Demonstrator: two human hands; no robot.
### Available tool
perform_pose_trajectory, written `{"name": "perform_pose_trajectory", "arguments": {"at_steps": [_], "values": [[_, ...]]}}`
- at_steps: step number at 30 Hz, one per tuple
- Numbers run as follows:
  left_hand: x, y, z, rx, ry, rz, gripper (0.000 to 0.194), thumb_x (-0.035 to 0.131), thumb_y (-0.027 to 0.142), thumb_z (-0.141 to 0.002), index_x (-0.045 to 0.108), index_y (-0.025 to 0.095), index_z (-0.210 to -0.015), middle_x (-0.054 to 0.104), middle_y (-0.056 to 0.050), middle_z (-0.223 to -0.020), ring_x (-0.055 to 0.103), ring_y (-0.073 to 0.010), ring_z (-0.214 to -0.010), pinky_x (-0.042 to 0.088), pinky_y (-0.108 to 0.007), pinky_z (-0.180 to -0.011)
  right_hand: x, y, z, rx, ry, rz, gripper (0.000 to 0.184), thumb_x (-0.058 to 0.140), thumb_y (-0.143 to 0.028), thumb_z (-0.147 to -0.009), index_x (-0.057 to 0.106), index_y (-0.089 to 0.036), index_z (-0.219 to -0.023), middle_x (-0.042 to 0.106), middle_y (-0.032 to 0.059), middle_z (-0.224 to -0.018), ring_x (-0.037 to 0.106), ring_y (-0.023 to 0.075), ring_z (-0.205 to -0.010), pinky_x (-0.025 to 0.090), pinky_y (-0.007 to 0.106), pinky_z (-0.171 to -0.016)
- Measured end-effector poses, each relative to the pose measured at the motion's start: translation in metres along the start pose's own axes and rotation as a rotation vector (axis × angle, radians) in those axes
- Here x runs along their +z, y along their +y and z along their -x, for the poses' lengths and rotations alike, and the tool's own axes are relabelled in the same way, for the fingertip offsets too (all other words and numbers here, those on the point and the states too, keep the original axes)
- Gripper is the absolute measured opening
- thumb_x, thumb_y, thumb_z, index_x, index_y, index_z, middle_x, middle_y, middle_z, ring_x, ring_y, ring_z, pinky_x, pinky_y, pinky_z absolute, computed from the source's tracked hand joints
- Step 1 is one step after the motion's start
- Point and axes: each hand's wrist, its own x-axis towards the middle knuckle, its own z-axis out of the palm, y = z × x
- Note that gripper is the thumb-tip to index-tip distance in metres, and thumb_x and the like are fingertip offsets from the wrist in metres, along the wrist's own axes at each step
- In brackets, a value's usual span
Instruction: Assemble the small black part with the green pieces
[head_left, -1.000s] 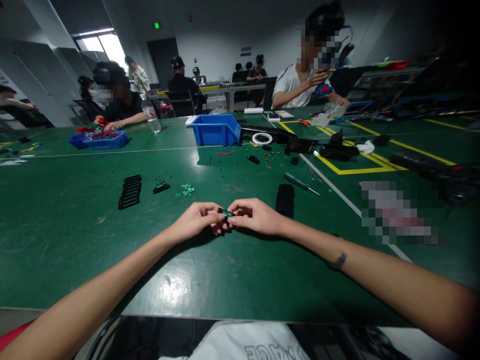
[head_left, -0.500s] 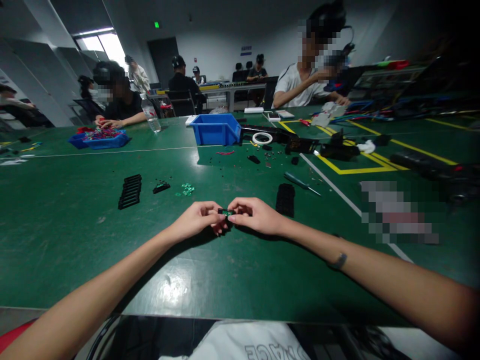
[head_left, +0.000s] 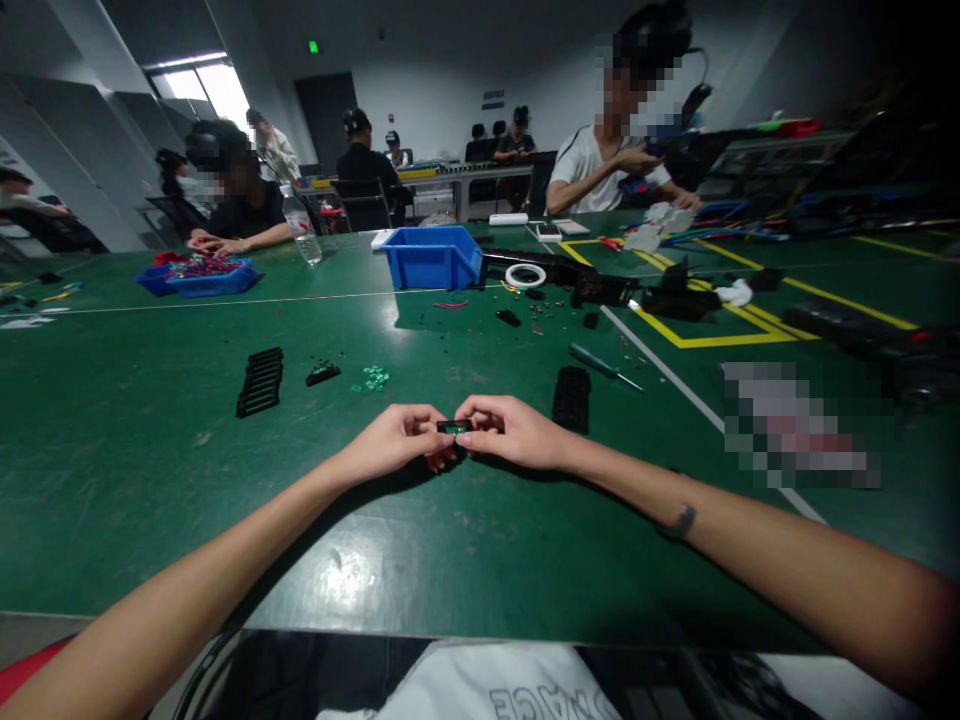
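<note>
A small black housing with a green circuit board [head_left: 454, 427] is held over the green worktop [head_left: 315, 560], the left hand [head_left: 397, 438] pinching one end and the right hand [head_left: 514, 432] the other. Left of them lie loose green circuit boards [head_left: 375, 378] and a row of black housings [head_left: 260, 382]; to the right, a block of black parts [head_left: 571, 399] and a screwdriver [head_left: 605, 367]. Beyond sits a blue bin [head_left: 433, 258].

Near-side tabletop [head_left: 405, 560]: open, forearms crossing at left and right. Left: black slatted row [head_left: 260, 382], small black part [head_left: 322, 373], green pieces [head_left: 375, 378]; narrow gaps between. Right: black stack [head_left: 571, 399], then screwdriver [head_left: 605, 367]. Far middle: blue bin [head_left: 433, 260] blocks.
</note>
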Motion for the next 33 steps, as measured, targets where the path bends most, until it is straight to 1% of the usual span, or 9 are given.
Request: {"name": "perform_pose_trajectory", "arguments": {"at_steps": [4, 7, 15, 21, 27, 33], "values": [[0.001, 0.001, 0.001, 0.007, -0.009, -0.015, 0.03, 0.072, 0.036, -0.088, 0.067, 0.008, -0.099, 0.074, -0.011, -0.087, 0.069, -0.0152, -0.073, 0.057, -0.028, -0.07, 0.002, -0.001, 0.0, 0.009, -0.003, -0.028, 0.026, 0.069, -0.037, -0.09, 0.061, -0.014, -0.098, 0.068, 0.003, -0.079, 0.061, 0.0141, -0.07, 0.045, 0.026, -0.065], [0.001, 0.004, 0.001, 0.003, -0.025, -0.018, 0.029, 0.071, 0.036, -0.089, 0.067, 0.008, -0.099, 0.074, -0.011, -0.088, 0.07, -0.0153, -0.073, 0.057, -0.028, -0.071, 0.006, -0.003, 0.001, 0.017, 0.024, -0.053, 0.027, 0.069, -0.039, -0.09, 0.062, -0.014, -0.098, 0.07, 0.0044, -0.08, 0.063, 0.0152, -0.072, 0.047, 0.027, -0.067], [0.0, 0.012, 0.004, -0.001, -0.057, -0.058, 0.027, 0.067, 0.036, -0.091, 0.069, 0.009, -0.096, 0.075, -0.01, -0.088, 0.069, -0.0156, -0.073, 0.056, -0.029, -0.073, 0.017, -0.01, 0.007, 0.026, 0.07, -0.125, 0.026, 0.067, -0.038, -0.092, 0.064, -0.013, -0.097, 0.071, 0.0052, -0.078, 0.063, 0.0149, -0.069, 0.048, 0.028, -0.065], [-0.002, 0.012, 0.005, 0.013, -0.072, -0.067, 0.026, 0.067, 0.035, -0.091, 0.069, 0.009, -0.096, 0.075, -0.01, -0.086, 0.068, -0.0154, -0.072, 0.055, -0.029, -0.074, 0.018, -0.013, 0.009, 0.04, 0.081, -0.126, 0.03, 0.069, -0.042, -0.091, 0.063, -0.013, -0.097, 0.07, 0.0044, -0.076, 0.061, 0.0133, -0.066, 0.044, 0.025, -0.059], [-0.002, 0.01, 0.005, 0.016, -0.078, -0.066, 0.028, 0.067, 0.036, -0.091, 0.069, 0.008, -0.096, 0.074, -0.011, -0.089, 0.068, -0.0154, -0.074, 0.055, -0.029, -0.074, 0.014, -0.011, 0.008, 0.044, 0.031, -0.143, 0.032, 0.069, -0.043, -0.09, 0.062, -0.013, -0.099, 0.07, 0.0048, -0.078, 0.061, 0.0134, -0.068, 0.043, 0.025, -0.06], [-0.002, 0.01, 0.005, 0.015, -0.079, -0.078, 0.028, 0.067, 0.037, -0.091, 0.069, 0.01, -0.097, 0.074, -0.011, -0.09, 0.068, -0.0153, -0.074, 0.055, -0.029, -0.074, 0.012, -0.011, 0.008, 0.047, 0.006, -0.139, 0.035, 0.068, -0.046, -0.09, 0.061, -0.013, -0.101, 0.07, 0.0056, -0.08, 0.056, 0.0122, -0.063, 0.041, 0.025, -0.057]]}}
